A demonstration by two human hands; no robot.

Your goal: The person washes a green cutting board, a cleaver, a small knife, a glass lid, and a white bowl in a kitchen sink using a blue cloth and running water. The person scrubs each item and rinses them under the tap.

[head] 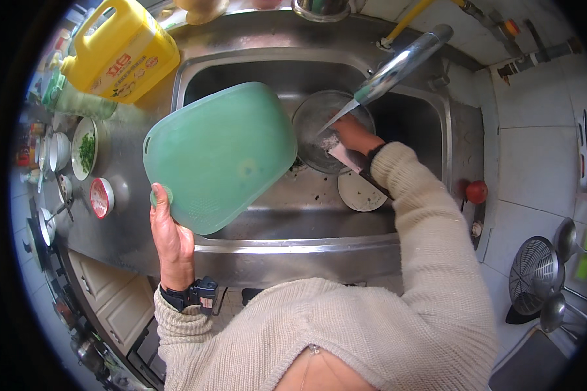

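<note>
My left hand grips a green translucent plastic cutting board by its lower left corner, thumb on top. The board is tilted over the left part of the steel sink. My right hand is down in the sink, over a round clear vessel, its fingers partly hidden by running water. Water streams from the faucet next to this hand. A flat pale pink and dark object lies along the right wrist; whether the fingers hold it is unclear. A white dish rests below the vessel.
A yellow detergent jug stands at the back left. On the left counter are a plate of chopped greens, a red-and-white bowl and several other dishes. A red round object sits right of the sink. Utensils, including a skimmer, hang at right.
</note>
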